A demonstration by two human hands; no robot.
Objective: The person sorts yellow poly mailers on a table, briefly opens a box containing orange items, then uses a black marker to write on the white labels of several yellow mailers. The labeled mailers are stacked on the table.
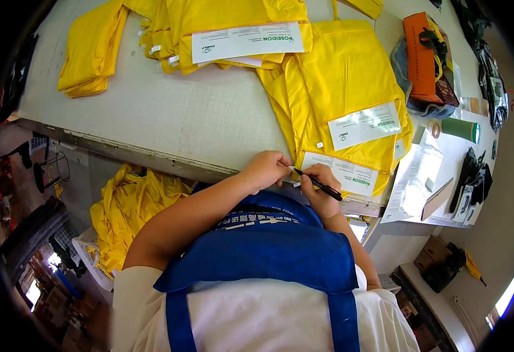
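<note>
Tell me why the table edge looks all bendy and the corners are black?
In the head view, the fisheye lens curves the table edge and leaves a black ring around the rim; light is soft and even, with little shadow under the left hand and the right hand holding a black pen; the yellow garments look sharp, the floor clutter blurrier.

Right hand (321,189) gripping black pen (320,186) — left hand (266,170) on white label (341,172)
</note>
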